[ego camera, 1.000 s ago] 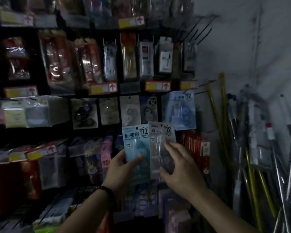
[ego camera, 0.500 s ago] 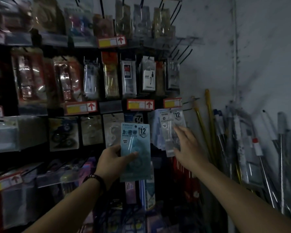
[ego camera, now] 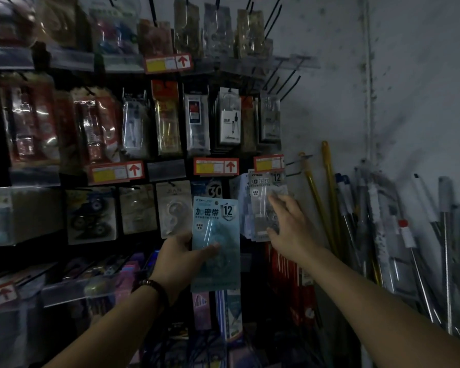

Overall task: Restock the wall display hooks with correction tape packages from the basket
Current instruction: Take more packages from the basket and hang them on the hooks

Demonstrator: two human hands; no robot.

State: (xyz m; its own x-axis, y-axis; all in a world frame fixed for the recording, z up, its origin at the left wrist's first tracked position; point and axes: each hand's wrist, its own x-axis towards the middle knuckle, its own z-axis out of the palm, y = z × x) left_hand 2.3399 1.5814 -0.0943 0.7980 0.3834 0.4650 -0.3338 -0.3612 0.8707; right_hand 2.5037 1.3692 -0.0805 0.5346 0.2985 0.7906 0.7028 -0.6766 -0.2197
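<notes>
The left hand (ego camera: 179,257) grips a teal correction tape package (ego camera: 215,243); just right of it, the right hand (ego camera: 290,229) touches a hanging grey package (ego camera: 263,197) with spread fingers.

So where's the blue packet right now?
Mid-picture in the head view: the left hand grips the blue packet, just left of the grey packet that the right hand touches.

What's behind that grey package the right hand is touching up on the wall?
More pale packages hang stacked behind the grey package under the right hand; their edges show left and below. Their hook is covered.
</notes>
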